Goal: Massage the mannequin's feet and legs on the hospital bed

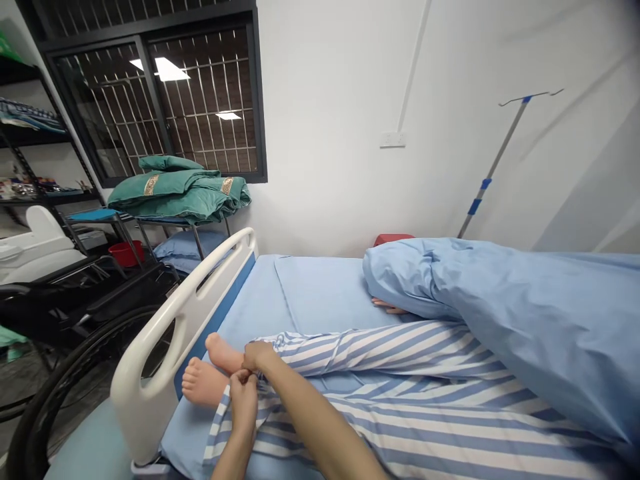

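A manikin-like figure lies on the bed in blue-and-white striped trousers [400, 420], its two smooth bare feet [203, 382] towards the footboard. Both my hands are together at the ankles. My left hand [243, 398] is closed, its fingertips pinching the trouser cuff of the nearer leg. Just above it, my right hand [259, 355] bends over the far ankle with its fingers closed at the cuff edge, touching the left fingertips. The exact grip of the right fingers is partly hidden. A light blue quilt [500, 313] is folded back over the upper body, with some fingers [387, 306] showing beneath it.
The white footboard [145, 347] rises left of the feet. Beyond it stand a black wheelchair [90, 320], a red bucket [126, 253] and green folded bedding [180, 193] on a chair. An IV pole [495, 163] leans at the right behind the bed.
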Motion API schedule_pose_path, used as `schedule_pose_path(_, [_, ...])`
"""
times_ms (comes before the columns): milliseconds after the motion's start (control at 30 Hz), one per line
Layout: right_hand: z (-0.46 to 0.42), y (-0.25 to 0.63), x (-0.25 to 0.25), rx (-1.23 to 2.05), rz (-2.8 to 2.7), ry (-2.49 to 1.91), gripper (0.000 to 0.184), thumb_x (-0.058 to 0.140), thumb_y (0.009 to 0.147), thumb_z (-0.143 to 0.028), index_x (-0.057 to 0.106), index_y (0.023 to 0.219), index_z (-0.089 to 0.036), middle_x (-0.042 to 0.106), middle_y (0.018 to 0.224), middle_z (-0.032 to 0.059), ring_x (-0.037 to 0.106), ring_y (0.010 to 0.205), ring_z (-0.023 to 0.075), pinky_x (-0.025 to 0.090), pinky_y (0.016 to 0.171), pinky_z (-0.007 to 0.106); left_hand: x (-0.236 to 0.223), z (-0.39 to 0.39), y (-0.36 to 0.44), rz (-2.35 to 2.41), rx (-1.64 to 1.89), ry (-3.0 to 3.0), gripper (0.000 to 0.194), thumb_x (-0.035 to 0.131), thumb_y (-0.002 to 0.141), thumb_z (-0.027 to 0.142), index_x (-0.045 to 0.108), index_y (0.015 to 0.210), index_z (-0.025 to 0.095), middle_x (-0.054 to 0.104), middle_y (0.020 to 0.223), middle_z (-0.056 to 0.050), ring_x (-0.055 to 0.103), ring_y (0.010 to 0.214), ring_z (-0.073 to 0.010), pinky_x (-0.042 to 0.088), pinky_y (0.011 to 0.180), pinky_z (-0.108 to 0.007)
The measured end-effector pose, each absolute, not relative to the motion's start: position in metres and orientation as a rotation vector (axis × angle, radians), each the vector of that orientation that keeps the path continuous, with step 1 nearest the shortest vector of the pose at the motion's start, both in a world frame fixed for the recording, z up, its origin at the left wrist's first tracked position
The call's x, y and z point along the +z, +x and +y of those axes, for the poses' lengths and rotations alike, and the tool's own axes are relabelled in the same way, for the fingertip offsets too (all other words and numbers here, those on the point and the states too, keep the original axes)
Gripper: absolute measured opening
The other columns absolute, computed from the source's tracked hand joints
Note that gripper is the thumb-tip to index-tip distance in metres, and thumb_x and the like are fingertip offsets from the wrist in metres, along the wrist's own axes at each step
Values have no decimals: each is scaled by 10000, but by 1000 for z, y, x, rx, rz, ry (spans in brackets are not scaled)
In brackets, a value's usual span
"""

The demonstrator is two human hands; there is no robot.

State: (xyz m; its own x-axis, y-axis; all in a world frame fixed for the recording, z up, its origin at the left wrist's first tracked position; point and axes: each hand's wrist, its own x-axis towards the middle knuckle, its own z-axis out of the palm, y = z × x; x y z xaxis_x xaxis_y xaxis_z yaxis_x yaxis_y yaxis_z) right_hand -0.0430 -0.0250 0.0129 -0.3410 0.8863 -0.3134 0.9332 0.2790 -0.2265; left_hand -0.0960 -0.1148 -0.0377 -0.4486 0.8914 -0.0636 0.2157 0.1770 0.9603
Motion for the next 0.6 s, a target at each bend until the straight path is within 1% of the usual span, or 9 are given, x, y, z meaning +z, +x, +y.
schedule_pose_path(100, [-22,-28,9,-491,2507,1622,441,651,622,-348,632,1027,-171,634,1091,146,599,1008,283,490,799,391,-41,-110,-98,1732,1373,993,248,465,708,240,467,939,152,622,941,-102,615,867,-183,484,797,-323])
schedule_pose_path(133, [-22,-23,5,-448,2533,1581,479,666,606,-358,621,1044,-171,639,1078,147,602,1002,281,483,810,394,-43,-110,-98,1714,1364,1015,254,473,703,235,467,943,154,619,958,-102,615,882,-184,482,812,-326])
schedule_pose_path(233, [-26,-13,-11,-284,2583,1516,695,751,486,-367,560,1122,-163,646,1049,149,606,985,283,444,863,420,-50,-114,-96,1666,1314,1071,257,478,686,223,476,936,160,618,981,-103,614,929,-200,483,824,-338])
schedule_pose_path(300, [-29,-12,-21,-173,2615,1562,752,776,450,-361,542,1130,-142,647,1031,157,611,963,282,434,865,424,-52,-117,-94,1649,1300,1087,254,474,675,216,483,922,162,622,972,-103,615,933,-207,486,820,-345])
schedule_pose_path(367, [-30,-15,-23,-126,2629,1612,702,773,463,-358,559,1095,-139,650,1012,156,618,940,276,446,837,408,-53,-118,-95,1636,1311,1099,246,478,665,214,486,906,162,627,954,-101,620,915,-208,488,818,-346])
schedule_pose_path(433, [-28,-16,-15,-161,2625,1598,627,762,477,-355,587,1047,-162,659,994,139,625,920,269,462,803,388,-54,-118,-99,1623,1311,1107,227,482,672,219,486,892,165,632,934,-96,623,894,-202,488,818,-345])
schedule_pose_path(533, [-23,-10,16,-206,2629,1584,538,735,502,-387,614,985,-183,671,958,123,638,876,277,480,736,373,-57,-115,-108,1616,1299,1078,239,491,703,240,478,929,163,628,966,-105,622,898,-194,484,829,-346])
schedule_pose_path(600, [-20,-1,46,-217,2649,1577,533,732,494,-430,621,958,-191,677,929,112,642,849,283,482,695,358,-57,-112,-111,1619,1302,1031,322,493,718,242,447,1022,145,613,1020,-134,628,881,-186,493,810,-340])
